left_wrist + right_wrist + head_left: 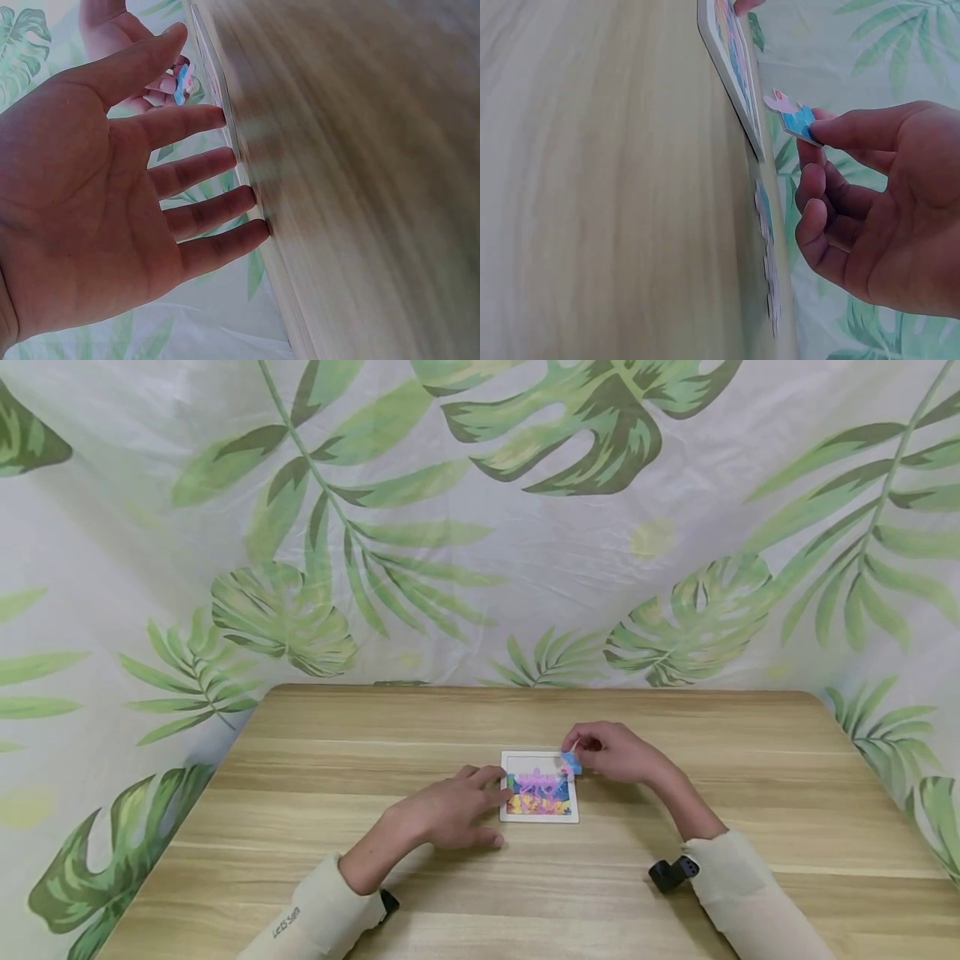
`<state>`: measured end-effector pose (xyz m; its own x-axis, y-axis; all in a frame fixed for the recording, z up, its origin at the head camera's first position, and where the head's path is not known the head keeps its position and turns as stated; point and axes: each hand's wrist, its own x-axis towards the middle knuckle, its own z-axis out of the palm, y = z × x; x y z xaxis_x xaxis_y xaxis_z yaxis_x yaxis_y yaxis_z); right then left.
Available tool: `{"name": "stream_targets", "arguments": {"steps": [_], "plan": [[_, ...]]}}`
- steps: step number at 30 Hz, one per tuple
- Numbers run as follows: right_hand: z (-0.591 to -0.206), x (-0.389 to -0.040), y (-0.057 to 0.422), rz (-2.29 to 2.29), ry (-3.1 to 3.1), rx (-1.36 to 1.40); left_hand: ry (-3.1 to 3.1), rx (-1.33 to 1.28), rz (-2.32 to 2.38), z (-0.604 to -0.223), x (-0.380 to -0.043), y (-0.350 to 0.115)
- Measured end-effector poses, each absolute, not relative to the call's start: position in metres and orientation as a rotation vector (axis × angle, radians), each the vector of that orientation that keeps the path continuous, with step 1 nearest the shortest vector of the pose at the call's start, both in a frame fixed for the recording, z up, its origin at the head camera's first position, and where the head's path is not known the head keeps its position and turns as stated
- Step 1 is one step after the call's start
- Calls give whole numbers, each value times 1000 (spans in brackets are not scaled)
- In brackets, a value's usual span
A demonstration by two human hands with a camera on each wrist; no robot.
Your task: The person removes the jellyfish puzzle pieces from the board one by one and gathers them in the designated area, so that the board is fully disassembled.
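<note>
A jigsaw puzzle board (539,818) with a white frame lies flat on the table; its lower part holds a pink, blue and yellow picture and its upper part is bare. Between thumb and forefinger, my right hand (617,753) pinches a blue and pink puzzle piece (799,120) over the board's upper right corner. In the right wrist view the piece is held up above the table surface, apart from the board. My left hand (457,810) has its fingers stretched out, the fingertips at the board's left edge and the thumb held away from them.
Several loose puzzle pieces (769,255) lie in a line on the wooden table (337,718) beside the board, low beneath my right hand; the head view hides them. Behind the table hangs a leaf-patterned cloth (420,568). A dark wrist camera (673,873) sits by the right sleeve.
</note>
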<state>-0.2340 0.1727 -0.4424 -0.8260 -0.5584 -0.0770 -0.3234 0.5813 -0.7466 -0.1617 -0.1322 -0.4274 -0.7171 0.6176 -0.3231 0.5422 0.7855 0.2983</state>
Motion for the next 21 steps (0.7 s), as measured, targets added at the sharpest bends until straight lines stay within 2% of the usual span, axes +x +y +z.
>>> {"name": "stream_targets", "arguments": {"steps": [21], "plan": [[-442,-231,230,-1103,2567,-552,2577,902,238,-425,-159,-133]]}}
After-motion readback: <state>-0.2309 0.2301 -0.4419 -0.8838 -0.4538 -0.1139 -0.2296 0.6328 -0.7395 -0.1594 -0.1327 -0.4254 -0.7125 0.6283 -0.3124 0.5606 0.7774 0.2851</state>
